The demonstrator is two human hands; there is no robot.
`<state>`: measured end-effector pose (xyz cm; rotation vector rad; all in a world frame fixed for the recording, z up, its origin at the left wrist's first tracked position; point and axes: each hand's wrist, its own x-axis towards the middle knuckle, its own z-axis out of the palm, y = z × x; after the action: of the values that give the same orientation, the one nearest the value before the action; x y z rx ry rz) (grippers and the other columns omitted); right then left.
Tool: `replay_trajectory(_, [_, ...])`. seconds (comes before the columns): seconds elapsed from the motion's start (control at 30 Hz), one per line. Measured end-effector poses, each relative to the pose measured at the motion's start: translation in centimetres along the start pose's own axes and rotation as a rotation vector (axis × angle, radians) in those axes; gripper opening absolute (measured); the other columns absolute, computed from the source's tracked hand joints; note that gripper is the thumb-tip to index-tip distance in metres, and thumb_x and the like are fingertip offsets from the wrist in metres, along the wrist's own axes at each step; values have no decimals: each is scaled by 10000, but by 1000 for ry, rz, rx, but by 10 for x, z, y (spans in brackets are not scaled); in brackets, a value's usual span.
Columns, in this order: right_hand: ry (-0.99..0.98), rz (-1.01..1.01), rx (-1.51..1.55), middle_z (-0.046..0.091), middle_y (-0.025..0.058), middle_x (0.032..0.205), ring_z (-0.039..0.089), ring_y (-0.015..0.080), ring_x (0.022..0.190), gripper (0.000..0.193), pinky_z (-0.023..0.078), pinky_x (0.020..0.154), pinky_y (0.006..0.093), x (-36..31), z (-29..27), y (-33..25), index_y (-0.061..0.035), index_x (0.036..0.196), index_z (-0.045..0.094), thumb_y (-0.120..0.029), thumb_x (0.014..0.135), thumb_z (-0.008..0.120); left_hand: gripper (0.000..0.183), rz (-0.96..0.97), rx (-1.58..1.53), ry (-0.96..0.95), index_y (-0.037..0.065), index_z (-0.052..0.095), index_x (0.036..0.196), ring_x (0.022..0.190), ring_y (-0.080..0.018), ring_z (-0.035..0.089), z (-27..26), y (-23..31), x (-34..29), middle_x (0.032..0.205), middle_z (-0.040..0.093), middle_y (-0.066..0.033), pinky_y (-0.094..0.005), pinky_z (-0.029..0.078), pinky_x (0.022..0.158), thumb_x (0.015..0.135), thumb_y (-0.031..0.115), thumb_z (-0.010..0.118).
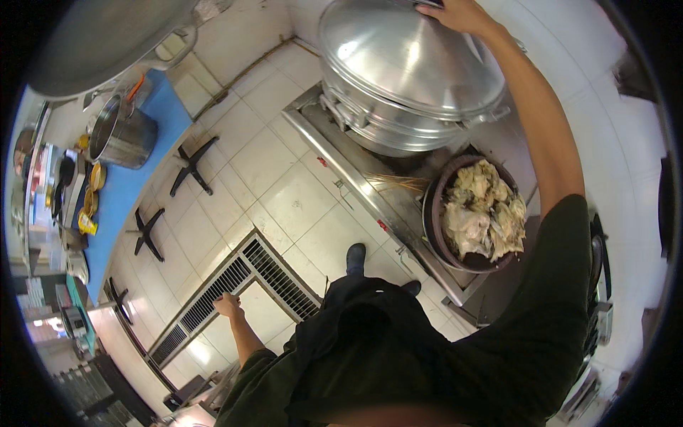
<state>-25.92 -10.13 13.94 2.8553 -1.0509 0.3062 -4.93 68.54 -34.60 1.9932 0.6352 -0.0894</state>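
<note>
Grips the dark handle (427,3) of a large domed lid (409,64) with the right hand (459,16), fingers closed narrow, at the far edge of view. Has the lid lying on a wide metal pot (388,128), far and right, on the stove (359,178). Hangs the left hand (229,306), loosely curled, above the floor grate (281,274), near and left; cannot tell about anything inside it. Shows, nearer and right of the pot, a brown bowl (466,265) of pale food (477,213), beside thin wooden sticks (398,182).
</note>
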Motion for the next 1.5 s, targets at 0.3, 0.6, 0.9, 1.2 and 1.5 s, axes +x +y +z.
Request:
replay_trajectory(0.3, [227,285,272,685,262,1145,651,412,1091,438,522,907,476,-155,-36,68,5,1198,622,-339,937,690,461,54,196,-899,10,527,1233,640,-180,636,100,50,-105,883,668,-129,-304,557,561,996,382,661])
replay_trajectory(0.6, [327,958,400,710,230,961,687,343,925,483,515,841,447,-494,83,159,37,1185,655,-401,979,645,608,448,208,-1707,-12,461,1417,1076,-213,614,212,120,-379,1190,636,-165,-343,489,918,1004,384,664])
replay_trajectory(0.9, [306,1127,702,749,177,1051,722,323,976,412,541,849,434,-626,271,156,-39,1186,700,-302,876,767,503,-48,-38,-1858,40,546,1329,1261,-252,524,276,96,-470,1336,607,-83,-425,351,1100,876,233,648])
replay_trajectory(1.2, [292,980,897,742,211,1053,710,369,1004,370,530,882,421,-598,310,151,7,1163,687,-110,822,768,487,-317,-202,-1740,-26,599,1247,1137,-306,620,283,87,-472,1231,673,-126,-413,448,1070,789,137,625])
replay_trajectory(1.5, [329,1174,1222,725,122,1183,698,242,1018,354,503,900,330,-596,312,153,14,1229,671,36,876,688,325,-287,-115,-1647,6,642,1014,900,-273,645,263,95,-476,976,677,-125,-420,536,907,708,112,618])
